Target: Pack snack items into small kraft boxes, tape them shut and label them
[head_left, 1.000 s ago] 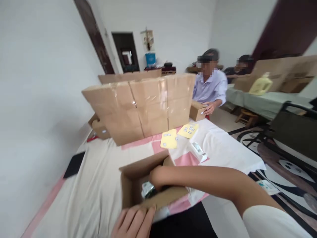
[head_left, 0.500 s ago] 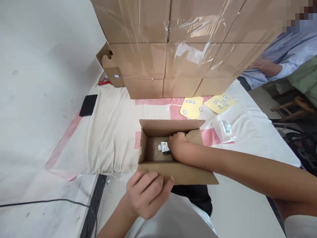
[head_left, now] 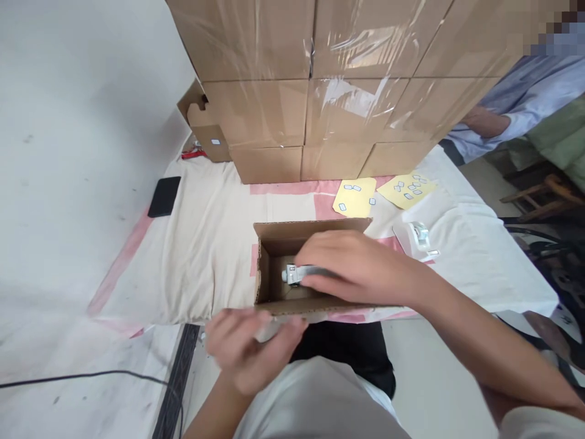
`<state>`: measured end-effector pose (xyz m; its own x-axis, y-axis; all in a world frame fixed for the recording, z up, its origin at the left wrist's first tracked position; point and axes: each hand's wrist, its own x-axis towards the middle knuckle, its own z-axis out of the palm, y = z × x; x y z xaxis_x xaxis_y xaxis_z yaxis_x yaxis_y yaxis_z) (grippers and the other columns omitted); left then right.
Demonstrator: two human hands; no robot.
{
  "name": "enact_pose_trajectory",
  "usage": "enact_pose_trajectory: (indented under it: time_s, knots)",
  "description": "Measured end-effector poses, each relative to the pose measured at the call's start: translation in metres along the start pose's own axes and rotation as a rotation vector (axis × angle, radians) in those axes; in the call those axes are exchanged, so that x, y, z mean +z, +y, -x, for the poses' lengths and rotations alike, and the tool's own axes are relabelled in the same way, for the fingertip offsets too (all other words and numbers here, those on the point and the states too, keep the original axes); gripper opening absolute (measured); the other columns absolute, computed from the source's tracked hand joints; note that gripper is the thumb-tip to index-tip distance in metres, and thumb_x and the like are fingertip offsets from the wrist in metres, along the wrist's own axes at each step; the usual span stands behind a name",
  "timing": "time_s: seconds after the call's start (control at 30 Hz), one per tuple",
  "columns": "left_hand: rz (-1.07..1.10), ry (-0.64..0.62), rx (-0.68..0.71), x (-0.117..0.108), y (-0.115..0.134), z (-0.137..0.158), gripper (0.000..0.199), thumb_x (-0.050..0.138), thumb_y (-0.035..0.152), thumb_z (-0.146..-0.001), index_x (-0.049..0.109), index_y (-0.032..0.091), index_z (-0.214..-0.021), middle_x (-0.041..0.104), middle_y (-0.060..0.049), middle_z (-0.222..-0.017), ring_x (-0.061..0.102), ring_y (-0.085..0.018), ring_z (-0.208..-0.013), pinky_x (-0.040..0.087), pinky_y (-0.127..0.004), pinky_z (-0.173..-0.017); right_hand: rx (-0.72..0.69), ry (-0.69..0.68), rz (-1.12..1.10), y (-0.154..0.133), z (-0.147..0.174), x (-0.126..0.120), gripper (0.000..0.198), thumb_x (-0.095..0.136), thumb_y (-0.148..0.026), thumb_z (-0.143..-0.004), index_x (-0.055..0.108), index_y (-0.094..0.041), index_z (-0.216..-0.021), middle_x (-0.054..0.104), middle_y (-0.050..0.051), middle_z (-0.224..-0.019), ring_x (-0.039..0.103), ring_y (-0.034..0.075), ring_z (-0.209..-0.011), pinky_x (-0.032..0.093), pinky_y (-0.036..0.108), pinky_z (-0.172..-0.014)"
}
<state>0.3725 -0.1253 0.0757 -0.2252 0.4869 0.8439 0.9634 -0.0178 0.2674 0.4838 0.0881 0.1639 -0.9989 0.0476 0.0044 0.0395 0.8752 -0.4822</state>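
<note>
An upright open cardboard box [head_left: 265,274] stands at the near edge of the cloth-covered table. Inside it shows a small white-and-grey item [head_left: 292,274] with a pale cap-like end and a printed label; its kind is unclear. My right hand [head_left: 347,265] reaches over the box from the right, closed around this item, with its thumb on the near side. The hand hides the item's right end. Just outside the box's near left corner is my left hand [head_left: 251,350], blurred by motion. Its fingertips are close to the near flap's edge; whether they grip it is unclear.
Taped cardboard cartons [head_left: 269,113] are stacked behind the box. Yellow sheets [head_left: 359,198] with small stickers and a white tape dispenser [head_left: 414,241] lie to the right. A black phone-like slab [head_left: 164,196] is at left. Another person's sleeve [head_left: 539,103] shows at far right.
My right hand has risen and shifted slightly left, with the item. The near flap, previously leaning outward, now appears nearly edge-on. My left hand has moved a little left.
</note>
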Motion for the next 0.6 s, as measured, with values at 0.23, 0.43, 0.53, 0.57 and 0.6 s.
enact_pose_trajectory:
  time_s: [0.23, 0.43, 0.53, 0.57, 0.6]
  knots:
    - [0.458, -0.252, -0.431, 0.005, -0.037, 0.011, 0.062, 0.055, 0.037, -0.100, 0.028, 0.026, -0.155, 0.072, -0.009, -0.115, 0.068, -0.026, -0.111, 0.047, -0.050, -0.103, 0.127, 0.536, -0.304, 0.049, 0.083, 0.050, 0.080, 0.014, -0.075, -0.098, 0.074, -0.023, -0.104, 0.073, 0.012, -0.105, 0.051, 0.033, -0.135, 0.042, 0.055, -0.111]
    - [0.473, -0.163, -0.639, 0.027, -0.040, 0.008, 0.073, 0.061, 0.033, -0.097, 0.021, 0.034, -0.157, 0.046, -0.013, -0.155, 0.048, -0.027, -0.140, 0.044, -0.049, -0.111, 0.224, 0.823, -0.429, 0.055, 0.070, 0.109, 0.049, 0.040, -0.053, -0.102, 0.048, -0.026, -0.142, 0.046, 0.013, -0.152, 0.034, 0.029, -0.150, 0.035, 0.054, -0.119]
    - [0.656, -0.256, -0.776, 0.035, -0.046, 0.008, 0.074, 0.054, 0.040, -0.100, 0.010, 0.040, -0.159, 0.026, -0.010, -0.167, 0.028, -0.025, -0.153, 0.037, -0.046, -0.119, 0.254, 0.838, -0.517, 0.052, 0.060, 0.105, 0.078, 0.050, -0.039, -0.097, 0.004, -0.033, -0.160, 0.018, 0.012, -0.168, 0.024, 0.026, -0.155, 0.037, 0.052, -0.118]
    - [0.702, -0.268, -0.788, 0.036, -0.049, 0.009, 0.075, 0.054, 0.041, -0.100, 0.008, 0.041, -0.159, 0.028, -0.010, -0.166, 0.030, -0.025, -0.152, 0.036, -0.046, -0.120, 0.242, 0.833, -0.531, 0.052, 0.057, 0.103, 0.082, 0.050, -0.037, -0.096, -0.001, -0.033, -0.160, 0.019, 0.013, -0.168, 0.024, 0.026, -0.155, 0.037, 0.052, -0.118]
    - [0.717, -0.260, -0.787, 0.037, -0.052, 0.009, 0.076, 0.055, 0.041, -0.100, 0.007, 0.042, -0.159, 0.032, -0.009, -0.164, 0.034, -0.026, -0.150, 0.037, -0.046, -0.119, 0.230, 0.846, -0.538, 0.052, 0.054, 0.101, 0.080, 0.050, -0.036, -0.095, 0.003, -0.031, -0.159, 0.025, 0.014, -0.165, 0.028, 0.026, -0.154, 0.037, 0.051, -0.117]
